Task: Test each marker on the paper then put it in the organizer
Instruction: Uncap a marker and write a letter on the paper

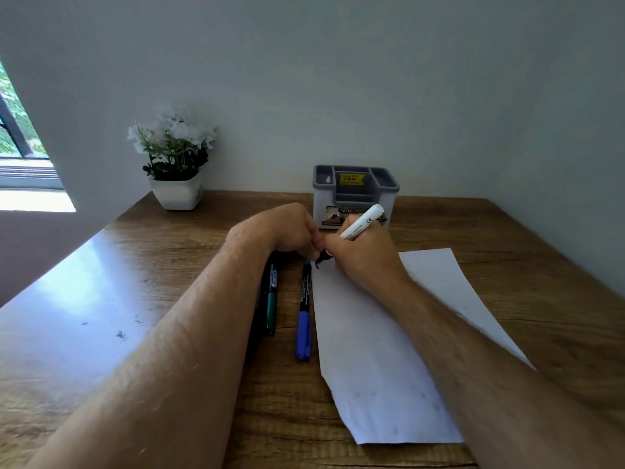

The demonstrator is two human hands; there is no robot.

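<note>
Wooden table (473, 225): paper (368, 350), markers (303, 313), organizer (355, 194), flowerpot (177, 194).

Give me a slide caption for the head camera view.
Right hand tests a white marker on the paper; organizer waits behind.

A yellow sticker (351, 179) on the organizer (355, 198) reads "49.00"

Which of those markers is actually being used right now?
The white marker, gripped in the right hand with its tip at the paper. The blue marker and green marker lie on the table.
</note>
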